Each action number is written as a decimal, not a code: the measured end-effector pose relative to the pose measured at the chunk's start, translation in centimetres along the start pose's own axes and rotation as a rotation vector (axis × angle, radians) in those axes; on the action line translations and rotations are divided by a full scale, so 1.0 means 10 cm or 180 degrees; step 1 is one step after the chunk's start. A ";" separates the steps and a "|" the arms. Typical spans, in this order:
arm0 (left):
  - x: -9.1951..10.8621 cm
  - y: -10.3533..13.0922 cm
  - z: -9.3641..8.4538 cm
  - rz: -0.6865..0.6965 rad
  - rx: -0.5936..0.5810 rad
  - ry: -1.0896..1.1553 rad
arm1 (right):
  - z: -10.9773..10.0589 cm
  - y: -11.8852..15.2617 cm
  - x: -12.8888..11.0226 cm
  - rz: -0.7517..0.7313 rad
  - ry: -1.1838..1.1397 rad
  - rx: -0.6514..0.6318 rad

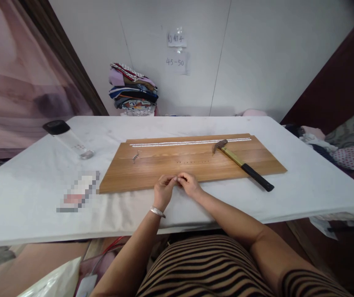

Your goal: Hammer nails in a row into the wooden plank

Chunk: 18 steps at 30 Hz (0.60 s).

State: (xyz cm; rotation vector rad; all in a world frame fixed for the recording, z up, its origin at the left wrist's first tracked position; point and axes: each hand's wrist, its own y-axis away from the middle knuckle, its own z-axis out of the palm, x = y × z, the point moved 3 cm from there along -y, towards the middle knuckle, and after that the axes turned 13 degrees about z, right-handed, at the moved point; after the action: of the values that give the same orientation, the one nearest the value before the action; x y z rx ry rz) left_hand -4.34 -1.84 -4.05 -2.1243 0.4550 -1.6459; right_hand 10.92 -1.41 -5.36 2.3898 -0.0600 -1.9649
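In the head view, find the left hand point(164, 190) and right hand point(191, 185) meeting over the near edge of the board point(152, 177), with fingers pinched together at the tips. Cannot tell whether anything small is clamped between. Find the board lying flat on the bench point(226, 206).

Judge a slip likeliest at the fingertips, from a loose pinch on anything tiny. Expect a knock to the hammer point(233, 156), from a sideways swing of the right arm: head on the board, black grip jutting past its near edge. Watch for scattered bits point(135, 156) after any bump or tilt of the board.

Count two hands, one board, one hammer, two white strips point(177, 143) along the far side, one bottle point(71, 141), one blurred thing point(82, 187) beside the board, two wall notes point(177, 62) and one bangle point(157, 211). Leave the bits and the row of dots point(190, 162) uncounted: too small to separate surely.
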 end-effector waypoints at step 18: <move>0.16 -0.03 0.13 0.0248 0.0128 0.0338 | -0.08 0.08 -0.16 0.0810 -0.1694 -0.0966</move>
State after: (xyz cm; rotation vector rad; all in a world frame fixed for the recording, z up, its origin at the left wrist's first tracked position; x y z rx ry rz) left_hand -2.67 -2.26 -2.85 -1.9722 0.5259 -1.7148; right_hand 11.44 -2.09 -3.61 1.5509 -0.0731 -2.2278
